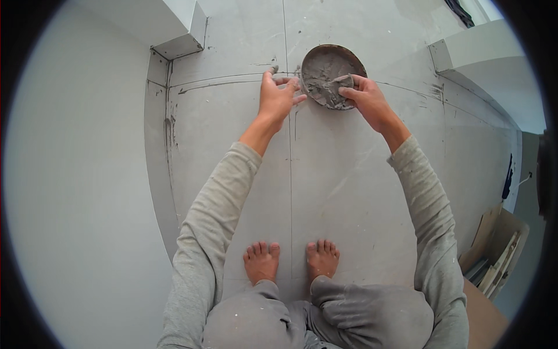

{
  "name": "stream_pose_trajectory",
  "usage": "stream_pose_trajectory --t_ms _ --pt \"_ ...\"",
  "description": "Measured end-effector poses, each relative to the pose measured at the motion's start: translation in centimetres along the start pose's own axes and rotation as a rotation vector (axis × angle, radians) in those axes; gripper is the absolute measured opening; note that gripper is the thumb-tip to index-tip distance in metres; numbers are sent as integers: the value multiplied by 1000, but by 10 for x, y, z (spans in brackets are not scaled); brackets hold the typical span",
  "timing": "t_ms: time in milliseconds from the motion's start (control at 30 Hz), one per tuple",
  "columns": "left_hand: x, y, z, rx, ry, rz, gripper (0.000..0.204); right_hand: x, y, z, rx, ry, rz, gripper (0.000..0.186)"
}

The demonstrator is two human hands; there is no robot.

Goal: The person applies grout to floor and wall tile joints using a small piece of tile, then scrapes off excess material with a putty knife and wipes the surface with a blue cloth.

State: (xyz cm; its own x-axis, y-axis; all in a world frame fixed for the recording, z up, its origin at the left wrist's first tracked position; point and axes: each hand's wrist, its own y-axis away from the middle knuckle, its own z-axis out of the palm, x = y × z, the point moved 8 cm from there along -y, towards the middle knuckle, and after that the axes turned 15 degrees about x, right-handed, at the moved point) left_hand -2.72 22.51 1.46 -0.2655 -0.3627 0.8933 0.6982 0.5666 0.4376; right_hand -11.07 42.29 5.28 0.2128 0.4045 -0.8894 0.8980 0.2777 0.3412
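The right hand (372, 103) pinches a small flat grey piece (343, 82) between thumb and fingers, over the grey paste (324, 65) in a round bowl (331, 50). The bowl stands on the tiled floor (349, 180), ahead of the bare feet (323, 259). The left hand (276, 102) holds nothing in its parted fingers, just beside the bowl's left rim; whether they touch it, I cannot tell.

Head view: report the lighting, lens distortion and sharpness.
Head view: soft, fairly even light, no hard shadows on the floor; head view: fisheye bend curves the baseboard at left, and the corners go black; head view: the bowl, left hand and right hand look reasonably sharp.
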Motion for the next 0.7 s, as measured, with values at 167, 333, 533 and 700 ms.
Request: stream_pose_trajectory --t_ms 167,333,533,700 --pt "7 51 -130 265 -284 479 53 1 66 41 -30 144 -243 23" --pt "-52 153 -256 459 -637 627 52 -13 98 108 124 493 -923 26" --pt "-106 220 -318 533 -721 702 49 17 143 127 21 650 -919 20" --pt "-118 216 -326 557 -750 721 44 37 225 148 -290 670 -666 28"
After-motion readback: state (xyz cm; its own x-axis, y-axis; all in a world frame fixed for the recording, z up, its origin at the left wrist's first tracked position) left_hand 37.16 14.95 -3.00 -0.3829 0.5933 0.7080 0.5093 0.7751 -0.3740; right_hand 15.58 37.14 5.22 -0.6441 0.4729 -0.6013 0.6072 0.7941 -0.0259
